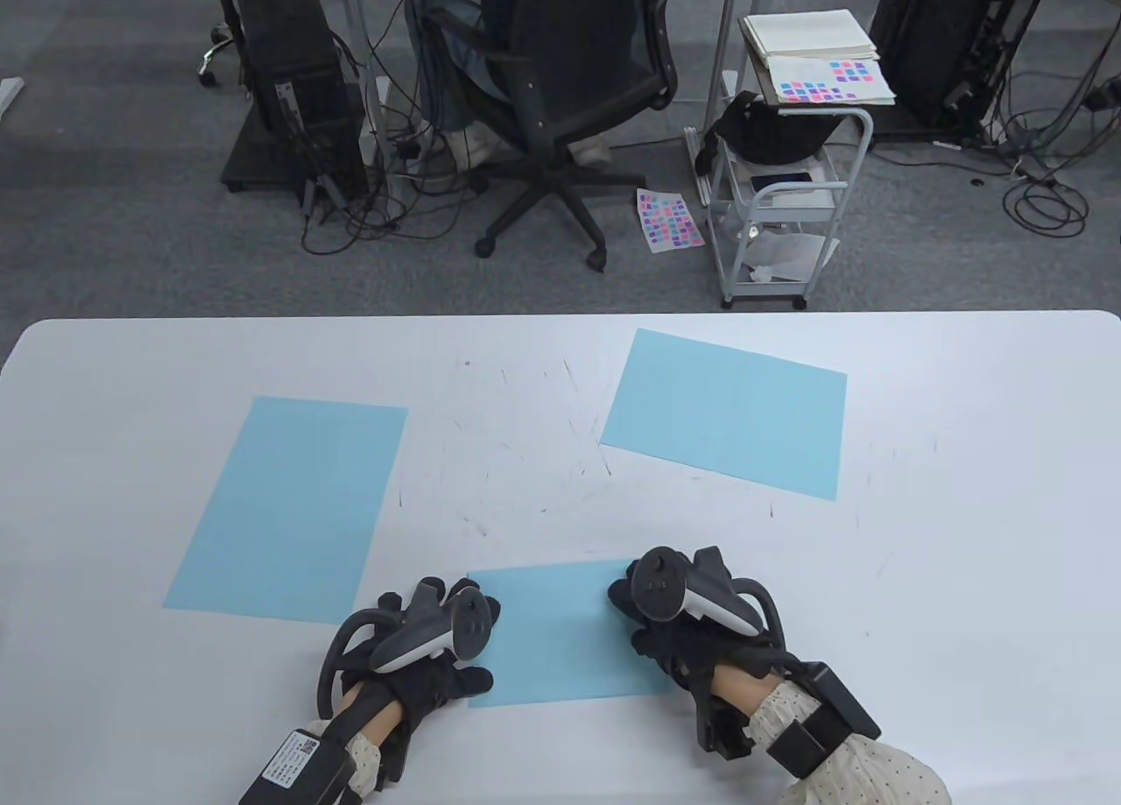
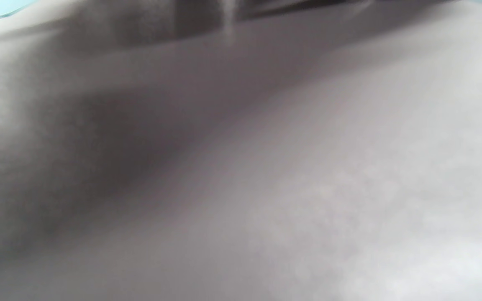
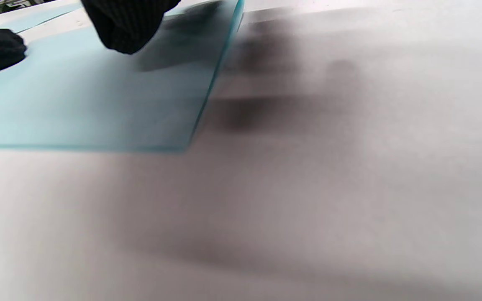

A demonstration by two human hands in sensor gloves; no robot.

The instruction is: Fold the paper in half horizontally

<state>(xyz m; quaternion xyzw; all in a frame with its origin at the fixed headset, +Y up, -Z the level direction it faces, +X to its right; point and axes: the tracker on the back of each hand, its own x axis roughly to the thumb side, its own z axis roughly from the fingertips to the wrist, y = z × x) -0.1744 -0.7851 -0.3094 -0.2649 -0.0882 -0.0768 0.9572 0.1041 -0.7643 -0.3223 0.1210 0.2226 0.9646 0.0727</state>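
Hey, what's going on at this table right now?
A person in sensor gloves is working on a small blue sheet near the table's front edge. The left hand rests on its left side, the right hand on its right. Two larger blue sheets lie flat farther back, untouched.

The left wrist view is almost wholly blur: grey tabletop [image 2: 349, 188] and shadow, with a sliver of blue cut off at its top left corner. In the table view the trackers cover most of both hands, so how the left hand [image 1: 420, 656] and right hand [image 1: 679, 630] meet the folded paper [image 1: 560, 634] stays hidden. Its right edge lies under the right hand.
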